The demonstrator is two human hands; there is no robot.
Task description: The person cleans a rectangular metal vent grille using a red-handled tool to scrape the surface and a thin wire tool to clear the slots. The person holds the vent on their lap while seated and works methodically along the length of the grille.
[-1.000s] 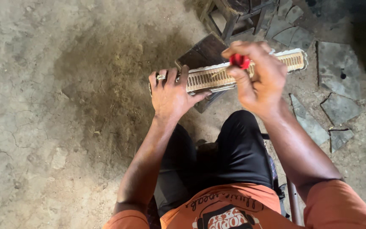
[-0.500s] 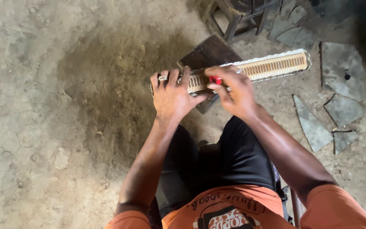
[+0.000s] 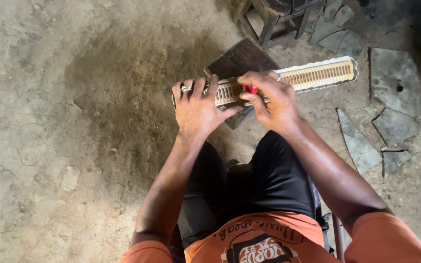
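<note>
- Soft daylight is falling evenly, throwing only faint shadows.
- The upper right corner is sinking into darkness.
- Focus is staying sharp, with no glare.

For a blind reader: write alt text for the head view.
Left hand steadies a long slotted strip over a dark wooden block; right hand pinches a small red tool against it, above a dirt floor.

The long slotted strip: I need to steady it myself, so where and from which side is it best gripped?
Probably at its free right end, coming from above with fingers across the narrow width. The long slotted strip lies flat and slim; the left hand already pins its left end and the right hand covers the middle.
</note>
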